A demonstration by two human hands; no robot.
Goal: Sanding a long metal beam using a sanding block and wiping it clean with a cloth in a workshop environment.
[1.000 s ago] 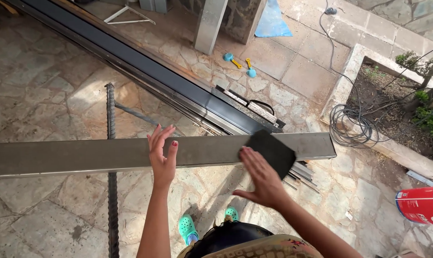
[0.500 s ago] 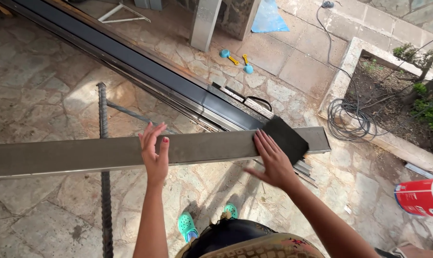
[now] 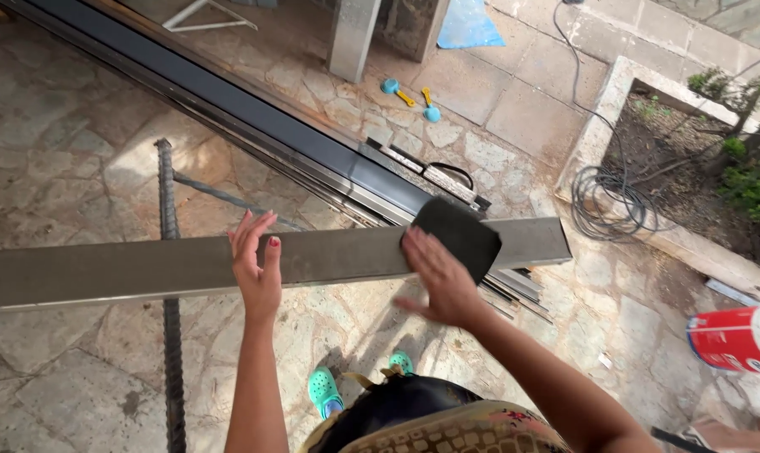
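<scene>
A long grey metal bar (image 3: 137,267) runs level across the view at waist height. My left hand (image 3: 258,267) rests flat on its near face, fingers spread. My right hand (image 3: 437,281) presses a dark square sanding pad (image 3: 457,235) against the bar near its right end (image 3: 548,242). The pad covers the bar's full height there, and my fingers lie on the pad's left edge.
A ribbed steel rod (image 3: 169,294) stands upright behind the bar. Long dark metal profiles (image 3: 254,113) lie on the stone floor. A coiled cable (image 3: 611,201) lies by a raised planter (image 3: 690,134). A red and white can (image 3: 736,335) sits at the right.
The pad and my right hand slid right toward the bar's end, then back left a little. My left hand stayed on the bar.
</scene>
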